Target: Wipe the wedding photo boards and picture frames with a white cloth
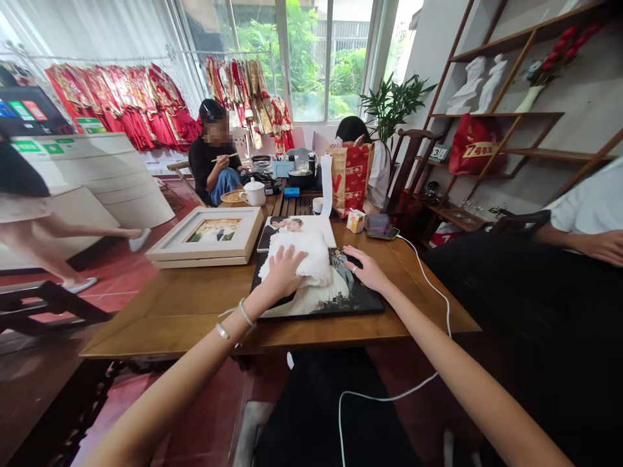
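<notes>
so, l hand (286, 271) flat, fingers spread, on white cloth (317, 258), ctr of frame; my r hand (366, 267), also loose, rests at rt edge of the photo panel (357, 299) under that cloth.

I'm standing in what looks like a bridal or wedding-photo shop: ornate red and gold garments (124, 107) hang in rows near the windows (341, 39), a pale counter (92, 162) bears green signs (26, 146), and a framed couple's picture (214, 230) and a large couple print (360, 301) lie on the wooden table (204, 318)
</notes>
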Available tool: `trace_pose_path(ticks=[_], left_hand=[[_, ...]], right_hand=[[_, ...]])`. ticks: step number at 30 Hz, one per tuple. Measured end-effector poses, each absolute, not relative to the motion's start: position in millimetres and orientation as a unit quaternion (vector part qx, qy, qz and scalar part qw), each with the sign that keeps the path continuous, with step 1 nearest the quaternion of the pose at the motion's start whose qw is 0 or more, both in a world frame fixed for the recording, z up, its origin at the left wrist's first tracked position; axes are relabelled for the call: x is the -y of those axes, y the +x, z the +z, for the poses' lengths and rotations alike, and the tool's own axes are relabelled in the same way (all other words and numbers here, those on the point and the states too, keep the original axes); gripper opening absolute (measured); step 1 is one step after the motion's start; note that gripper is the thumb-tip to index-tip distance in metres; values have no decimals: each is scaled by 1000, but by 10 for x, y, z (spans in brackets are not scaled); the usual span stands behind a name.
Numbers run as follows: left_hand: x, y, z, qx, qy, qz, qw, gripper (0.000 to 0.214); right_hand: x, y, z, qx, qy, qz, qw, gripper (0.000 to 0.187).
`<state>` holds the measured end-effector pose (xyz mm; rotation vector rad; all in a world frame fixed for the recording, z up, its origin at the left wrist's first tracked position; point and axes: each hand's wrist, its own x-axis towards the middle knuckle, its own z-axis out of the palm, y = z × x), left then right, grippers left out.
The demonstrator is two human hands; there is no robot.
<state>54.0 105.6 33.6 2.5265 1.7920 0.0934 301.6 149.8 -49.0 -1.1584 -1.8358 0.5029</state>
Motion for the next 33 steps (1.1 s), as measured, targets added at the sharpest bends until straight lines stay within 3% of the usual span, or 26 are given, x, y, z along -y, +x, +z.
trace_pose_path(ticks=[10,25,33], left_hand=[[111,735,266,-580,815,-4,-2,81],[-1122,906,353,-550,833,6,-50,52],[-1153,941,351,-565,823,10,-54,51]], right_hand=[[-1503,3020,-493,738,-468,210,439,40],[-1462,3025,-434,750,-475,191,419,38],[-1463,3016,-432,747,-478,194,420,39]])
